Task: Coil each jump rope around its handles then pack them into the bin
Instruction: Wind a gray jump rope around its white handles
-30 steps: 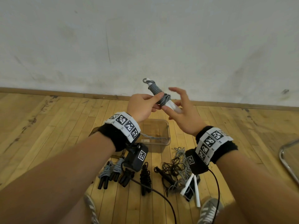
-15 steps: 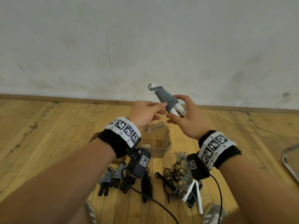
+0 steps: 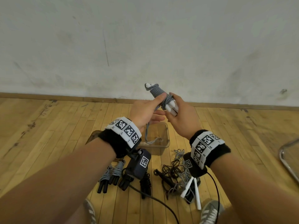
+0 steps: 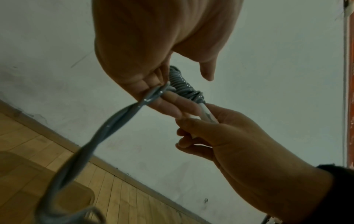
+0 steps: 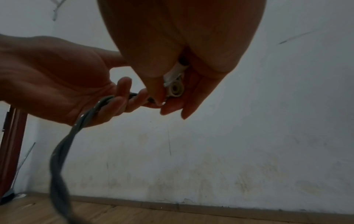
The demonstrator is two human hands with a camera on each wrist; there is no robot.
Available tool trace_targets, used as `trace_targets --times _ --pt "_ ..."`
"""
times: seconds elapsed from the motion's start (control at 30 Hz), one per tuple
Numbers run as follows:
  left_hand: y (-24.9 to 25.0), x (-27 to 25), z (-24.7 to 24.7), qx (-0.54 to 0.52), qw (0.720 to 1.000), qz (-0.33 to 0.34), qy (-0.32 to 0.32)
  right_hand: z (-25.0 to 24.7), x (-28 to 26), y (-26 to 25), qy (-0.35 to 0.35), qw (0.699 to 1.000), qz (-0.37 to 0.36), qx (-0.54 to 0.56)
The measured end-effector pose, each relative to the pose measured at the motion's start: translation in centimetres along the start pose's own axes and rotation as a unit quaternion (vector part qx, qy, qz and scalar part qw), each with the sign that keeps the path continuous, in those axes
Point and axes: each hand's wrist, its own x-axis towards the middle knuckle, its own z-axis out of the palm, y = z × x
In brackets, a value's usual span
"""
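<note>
We hold a grey jump rope (image 3: 157, 94) up in front of the wall, above the clear bin (image 3: 166, 135) that sits on the wooden floor (image 3: 48, 126). Our right hand (image 3: 182, 117) is clamped around the lower ends of its 2 white handles (image 3: 171, 107), fingers curled under them, with the handles tilted up and to the left. The grey cord is already wound in tight turns around the upper part of the handles. Our left hand (image 3: 144, 112) grips the loose doubled tail of the cord (image 4: 114, 121), which passes through its curled fingers beside the coil while the thumb lies against the wound turns; from there the tail hangs down and its end loops into the bin. On the floor nearer to us lie other ropes: a coiled grey rope with black handles (image 3: 110, 177) to the left, 2 black bundles (image 3: 144, 183) partly hidden behind the left wrist camera, a loose tangle of black and grey cord (image 3: 174, 172) in the middle, and 2 white handles (image 3: 192, 189) sticking out beneath the right wrist. The curved metal edge of a chair (image 3: 289, 159) shows at the far right, and the toes of 2 grey shoes (image 3: 210, 212) at the bottom.
</note>
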Motion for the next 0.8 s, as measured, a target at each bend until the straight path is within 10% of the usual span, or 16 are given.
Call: trace_targets --times 0.43,0.8 --pt "-0.1 0.9 -1.2 0.003 0.999 0.031 0.019 -0.8 -0.2 -2.2 -0.107 0.911 0.138 0.373" --pt "-0.7 1.7 -1.7 0.065 0.997 0.036 0.007 -0.2 0.1 -0.7 -0.051 0.976 0.064 0.201"
